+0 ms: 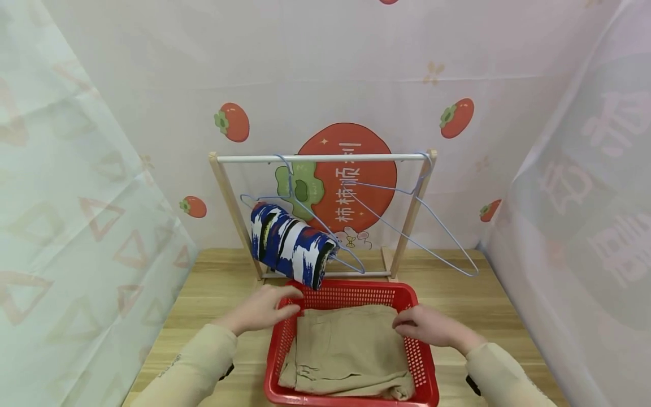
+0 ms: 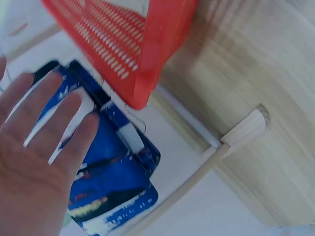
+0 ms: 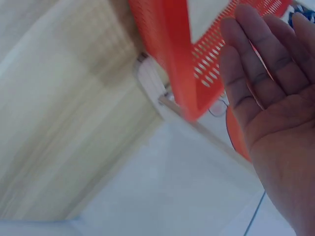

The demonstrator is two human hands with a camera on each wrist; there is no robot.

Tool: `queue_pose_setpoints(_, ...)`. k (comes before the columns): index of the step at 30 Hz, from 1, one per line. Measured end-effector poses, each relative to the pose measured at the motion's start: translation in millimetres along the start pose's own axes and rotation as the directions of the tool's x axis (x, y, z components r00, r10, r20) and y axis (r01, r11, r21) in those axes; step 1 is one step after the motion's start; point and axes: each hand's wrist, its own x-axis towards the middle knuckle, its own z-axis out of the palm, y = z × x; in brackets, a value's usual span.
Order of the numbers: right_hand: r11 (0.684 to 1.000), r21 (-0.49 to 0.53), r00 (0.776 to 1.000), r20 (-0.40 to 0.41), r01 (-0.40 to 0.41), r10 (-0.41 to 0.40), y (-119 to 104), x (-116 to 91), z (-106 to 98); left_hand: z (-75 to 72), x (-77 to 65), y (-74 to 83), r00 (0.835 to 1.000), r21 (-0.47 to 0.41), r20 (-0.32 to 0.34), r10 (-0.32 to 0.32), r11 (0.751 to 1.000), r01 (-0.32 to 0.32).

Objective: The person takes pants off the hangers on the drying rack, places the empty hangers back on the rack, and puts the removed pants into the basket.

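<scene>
Folded khaki trousers [image 1: 351,350] lie in a red plastic basket [image 1: 272,362] in the head view. My left hand [image 1: 264,310] is over the basket's left far corner, its fingers loosely extended and nothing held. Above the right rim hovers my right hand [image 1: 429,326], fingers relaxed and slightly bent, also without a thing in it. In the left wrist view the left hand [image 2: 42,132] shows spread fingers in front of the blue patterned garment [image 2: 113,157]. The right wrist view shows the right hand [image 3: 280,93] with straight fingers beside the basket [image 3: 182,64].
Behind the basket stands a wooden rack with a white bar [image 1: 325,159]. From it hang a blue wire hanger [image 1: 291,186] bearing the patterned garment and another blue hanger [image 1: 447,232] at the right. Printed cloth walls [image 1: 325,68] surround the wooden table [image 1: 213,282].
</scene>
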Motion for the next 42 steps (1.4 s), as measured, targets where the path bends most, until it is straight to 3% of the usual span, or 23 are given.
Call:
queue_pose_setpoints(2,0.999,0.032,0.999,-0.017,-0.031,0.032,-0.8,1.7,-6.7,-4.0,2.1,-3.4,0.993,0.021,-0.115,-0.008,1.0,0.011)
queue_pose_setpoints(5,0.998,0.043,0.996,-0.066,-0.054,0.056,-2.3,6.0,-14.8,-8.9,6.7,-6.4,0.966,0.049,-0.255,-0.042,0.997,0.056)
queue_pose_setpoints(10,0.999,0.019,0.98,-0.193,-0.045,0.048,-6.5,19.4,-21.4,-14.1,18.3,-6.4,0.929,0.062,-0.355,-0.099,0.99,0.13)
queue_pose_setpoints(21,0.992,0.095,0.925,-0.365,-0.078,0.107,-35.8,65.1,-26.9,-6.8,58.9,4.0,0.93,0.184,-0.352,-0.105,0.967,0.179)
queue_pose_setpoints(26,0.987,0.144,0.912,-0.393,-0.066,0.118,-45.5,80.3,-27.6,-3.7,73.3,11.4,0.937,0.239,-0.334,-0.098,0.953,0.185)
queue_pose_setpoints(32,0.976,0.211,0.922,-0.363,-0.058,0.133,-56.7,88.3,-24.8,1.5,79.7,11.0,0.953,0.312,-0.276,-0.125,0.926,0.212)
queue_pose_setpoints(37,0.965,0.258,0.933,-0.337,-0.038,0.126,-66.1,90.6,-22.9,2.5,81.1,13.1,0.956,0.34,-0.271,-0.115,0.918,0.206)
queue_pose_setpoints(39,0.966,0.258,0.93,-0.349,-0.02,0.113,-69.3,92.1,-21.4,3.7,81.1,14.3,0.953,0.341,-0.285,-0.099,0.919,0.198)
queue_pose_setpoints(42,0.975,0.222,0.909,-0.403,-0.018,0.109,-73.9,96.5,-18.5,5.6,80.3,16.1,0.949,0.332,-0.307,-0.069,0.927,0.175)
